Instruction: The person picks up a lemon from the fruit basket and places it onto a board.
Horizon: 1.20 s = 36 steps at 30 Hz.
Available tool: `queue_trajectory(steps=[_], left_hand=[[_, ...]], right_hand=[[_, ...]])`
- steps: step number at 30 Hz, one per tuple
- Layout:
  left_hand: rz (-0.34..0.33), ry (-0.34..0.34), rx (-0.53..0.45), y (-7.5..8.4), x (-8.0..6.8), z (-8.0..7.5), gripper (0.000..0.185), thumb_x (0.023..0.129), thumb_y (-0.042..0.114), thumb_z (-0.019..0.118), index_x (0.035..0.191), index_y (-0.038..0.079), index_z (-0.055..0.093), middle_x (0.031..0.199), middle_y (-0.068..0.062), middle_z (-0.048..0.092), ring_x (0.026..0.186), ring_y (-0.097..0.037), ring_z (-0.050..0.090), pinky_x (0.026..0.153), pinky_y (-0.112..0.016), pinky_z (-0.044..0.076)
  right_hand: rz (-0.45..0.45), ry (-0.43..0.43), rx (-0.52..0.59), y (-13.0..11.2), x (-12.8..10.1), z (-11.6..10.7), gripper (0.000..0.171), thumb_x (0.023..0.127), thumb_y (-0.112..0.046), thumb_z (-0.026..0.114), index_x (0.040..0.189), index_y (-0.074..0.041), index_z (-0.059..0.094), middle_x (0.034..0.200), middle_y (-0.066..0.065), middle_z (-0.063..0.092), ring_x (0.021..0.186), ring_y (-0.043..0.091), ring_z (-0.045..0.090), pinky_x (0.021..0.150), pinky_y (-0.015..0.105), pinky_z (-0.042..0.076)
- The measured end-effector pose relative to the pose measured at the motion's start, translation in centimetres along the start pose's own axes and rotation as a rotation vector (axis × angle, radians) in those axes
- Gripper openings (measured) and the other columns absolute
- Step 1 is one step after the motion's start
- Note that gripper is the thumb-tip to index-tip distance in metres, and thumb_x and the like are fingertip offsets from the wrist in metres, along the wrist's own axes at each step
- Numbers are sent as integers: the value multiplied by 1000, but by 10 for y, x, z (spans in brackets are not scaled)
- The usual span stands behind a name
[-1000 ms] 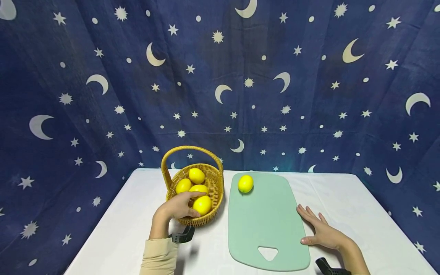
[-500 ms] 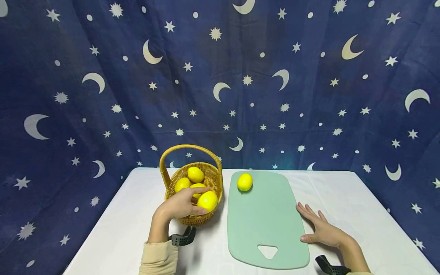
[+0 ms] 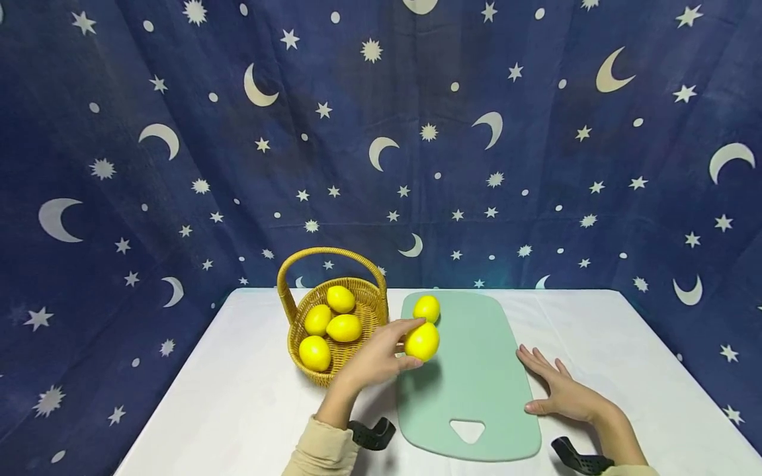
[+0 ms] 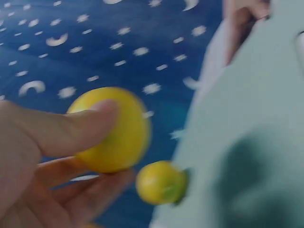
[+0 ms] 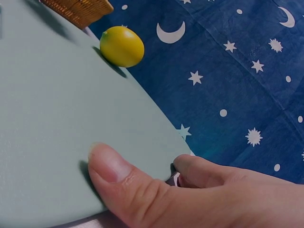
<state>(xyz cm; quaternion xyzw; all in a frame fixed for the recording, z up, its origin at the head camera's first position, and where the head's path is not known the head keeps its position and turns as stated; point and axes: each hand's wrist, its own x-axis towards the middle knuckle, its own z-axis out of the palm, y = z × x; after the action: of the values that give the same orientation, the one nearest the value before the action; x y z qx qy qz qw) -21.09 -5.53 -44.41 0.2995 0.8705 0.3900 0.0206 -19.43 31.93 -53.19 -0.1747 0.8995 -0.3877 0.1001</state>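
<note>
My left hand [image 3: 381, 360] grips a yellow lemon [image 3: 422, 341] between thumb and fingers, held just above the left part of the pale green cutting board [image 3: 476, 390]. The left wrist view shows the same held lemon [image 4: 114, 128] with a second lemon [image 4: 160, 182] beyond it. That second lemon [image 3: 426, 308] lies on the board's far left corner and shows in the right wrist view [image 5: 122, 46]. A wicker basket [image 3: 363, 301] with a handle holds several lemons [image 3: 343, 327]. My right hand [image 3: 559, 393] rests flat, its thumb [image 5: 114, 171] on the board's right edge [image 5: 156, 123].
A white table [image 3: 238, 396] carries the basket and board. A dark blue curtain with moons and stars [image 3: 381, 132] hangs close behind and at both sides. Black wrist-camera mounts [image 3: 372, 434] show near each forearm.
My left hand has lifted one lemon out of the basket and carried it right, over the cutting board. The right hand has stayed on the board's edge.
</note>
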Motion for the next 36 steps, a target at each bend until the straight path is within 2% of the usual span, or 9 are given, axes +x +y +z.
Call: queue_trajectory(steps=[6, 11, 14, 16, 21, 22, 24, 29, 36], left_hand=[[-4, 120, -121, -19, 16, 44, 68, 80, 9, 75, 141, 9, 44, 139, -11, 50, 123, -23, 54, 96, -24, 49], [-91, 237, -211, -36, 21, 68, 70, 81, 12, 75, 143, 11, 42, 139, -12, 49, 123, -25, 53, 97, -24, 49], [-131, 292, -218, -44, 20, 78, 70, 81, 12, 74, 143, 12, 41, 141, -12, 48, 125, -25, 52, 99, -25, 48], [-146, 322, -201, -48, 19, 83, 70, 81, 11, 74, 143, 11, 41, 142, -11, 47, 127, -25, 50, 100, -27, 47], [-175, 368, -133, -56, 18, 91, 71, 81, 13, 74, 144, 9, 39, 144, -10, 46, 131, -24, 47, 104, -32, 44], [-181, 373, -124, -56, 18, 92, 71, 82, 14, 74, 144, 9, 39, 144, -10, 46, 131, -24, 47, 106, -33, 43], [-194, 377, -104, -58, 18, 93, 71, 82, 16, 74, 144, 9, 38, 144, -10, 46, 132, -24, 46, 109, -36, 40], [-217, 396, -93, -62, 17, 94, 70, 84, 20, 72, 144, 9, 39, 144, -9, 46, 134, -24, 43, 112, -40, 35], [-197, 406, -86, -65, 18, 94, 69, 85, 23, 72, 143, 7, 39, 144, -8, 44, 134, -24, 43, 112, -40, 35]], right_hand=[[6, 4, -3, 1, 0, 1, 107, 65, -39, 80, 149, -2, 25, 154, 28, 13, 145, 34, -6, 109, 63, -19], [-11, 6, 6, 2, -1, 1, 107, 65, -38, 80, 149, -1, 25, 154, 29, 13, 146, 28, -8, 108, 64, -19], [-12, 7, -1, 2, -1, 1, 106, 65, -38, 80, 149, -1, 25, 154, 29, 14, 146, 23, -9, 108, 65, -19], [-5, 5, -3, 2, 0, 1, 107, 65, -39, 80, 149, -1, 25, 154, 29, 14, 146, 17, -10, 108, 64, -19], [8, 6, -3, 2, 0, 1, 107, 65, -39, 80, 149, -2, 25, 154, 28, 14, 138, -12, -14, 109, 64, -19], [10, 6, -4, 2, 0, 2, 107, 64, -40, 80, 149, -2, 25, 154, 28, 14, 138, -13, -14, 109, 64, -19], [16, 6, -6, 2, 0, 2, 108, 64, -40, 80, 149, -3, 26, 154, 28, 14, 142, -4, -14, 109, 64, -19], [20, 12, -13, 2, 1, 2, 107, 64, -40, 80, 149, -3, 26, 154, 27, 15, 145, 31, -6, 109, 63, -18], [20, 7, -5, 2, 1, 1, 107, 64, -39, 80, 149, -3, 26, 155, 27, 14, 145, 29, -7, 109, 63, -19]])
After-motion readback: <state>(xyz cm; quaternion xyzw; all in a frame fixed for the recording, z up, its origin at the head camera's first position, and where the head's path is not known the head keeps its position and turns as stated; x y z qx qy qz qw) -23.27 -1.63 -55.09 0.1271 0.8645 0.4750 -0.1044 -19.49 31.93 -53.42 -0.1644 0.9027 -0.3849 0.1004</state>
